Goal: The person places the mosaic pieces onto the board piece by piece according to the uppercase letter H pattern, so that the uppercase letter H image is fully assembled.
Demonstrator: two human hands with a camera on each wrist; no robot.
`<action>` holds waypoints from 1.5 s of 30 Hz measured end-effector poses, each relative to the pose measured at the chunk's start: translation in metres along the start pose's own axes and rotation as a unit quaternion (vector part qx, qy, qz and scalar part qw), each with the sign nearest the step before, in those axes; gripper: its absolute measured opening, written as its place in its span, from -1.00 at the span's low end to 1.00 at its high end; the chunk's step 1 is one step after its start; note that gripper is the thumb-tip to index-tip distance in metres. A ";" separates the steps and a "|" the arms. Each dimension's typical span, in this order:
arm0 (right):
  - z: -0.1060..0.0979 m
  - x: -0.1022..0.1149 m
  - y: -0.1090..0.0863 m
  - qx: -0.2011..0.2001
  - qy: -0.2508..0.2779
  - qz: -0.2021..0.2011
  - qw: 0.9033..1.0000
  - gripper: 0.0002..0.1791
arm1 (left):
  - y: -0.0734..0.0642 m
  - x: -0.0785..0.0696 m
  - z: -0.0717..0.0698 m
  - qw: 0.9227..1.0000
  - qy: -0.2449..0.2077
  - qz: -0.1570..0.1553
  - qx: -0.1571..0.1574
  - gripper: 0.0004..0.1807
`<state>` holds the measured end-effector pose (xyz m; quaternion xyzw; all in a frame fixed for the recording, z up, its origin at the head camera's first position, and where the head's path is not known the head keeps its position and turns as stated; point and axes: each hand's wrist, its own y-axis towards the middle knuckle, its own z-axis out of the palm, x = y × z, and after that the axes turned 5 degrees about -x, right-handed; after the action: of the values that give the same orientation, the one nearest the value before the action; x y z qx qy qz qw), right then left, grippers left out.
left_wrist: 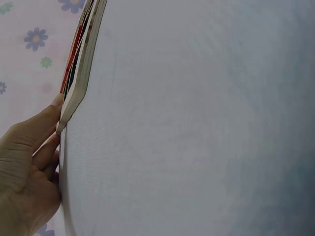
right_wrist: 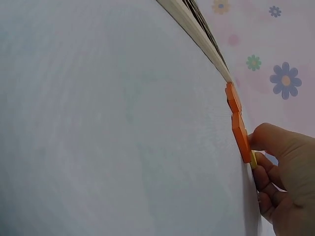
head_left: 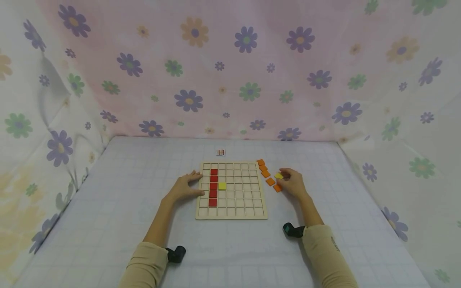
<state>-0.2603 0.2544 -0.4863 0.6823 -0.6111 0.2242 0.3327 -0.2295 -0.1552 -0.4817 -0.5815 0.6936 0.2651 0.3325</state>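
We see a flower-print enclosure (head_left: 158, 88) around a pale tabletop (head_left: 230, 256).
Beyond the right-hand grip (head_left: 293, 184) hangs a pink flowered backdrop (head_left: 230, 52); white flowered side cloths (head_left: 389, 160) flank it. Farther and left of the grip, we find a small printed card (head_left: 221, 152).

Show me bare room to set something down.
Bare tabletop lies between the forearms, on the near side of the board, and left of the left hand, toward the floral cloth. It's crowded right of the board, where orange tiles lie by the right hand.
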 end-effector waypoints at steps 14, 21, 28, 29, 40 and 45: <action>0.012 0.026 0.004 -0.020 0.090 -0.059 0.994 -0.57 | -0.002 -0.001 -0.001 1.000 -0.002 -0.005 0.000 -0.19; 0.031 0.049 0.011 -0.001 0.116 -0.082 0.990 -0.62 | 0.000 0.001 -0.001 1.000 -0.002 -0.004 0.000 -0.19; 0.052 0.070 0.010 0.049 0.127 -0.095 0.986 -0.58 | 0.000 0.001 0.001 1.000 -0.001 -0.013 0.004 -0.18; 0.055 0.073 0.010 0.055 0.127 -0.096 0.986 -0.58 | 0.000 0.001 0.001 1.000 -0.001 -0.015 0.004 -0.18; 0.082 0.088 0.009 0.094 0.117 -0.143 0.978 -0.62 | 0.000 0.001 0.000 1.000 -0.002 -0.011 0.002 -0.18; 0.092 0.088 0.008 0.114 0.104 -0.156 0.976 -0.63 | 0.000 0.001 0.000 1.000 -0.005 -0.010 0.001 -0.19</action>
<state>-0.2637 0.1273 -0.4847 0.7758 -0.4296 0.3073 0.3452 -0.2295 -0.1554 -0.4826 -0.5865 0.6865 0.2637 0.3394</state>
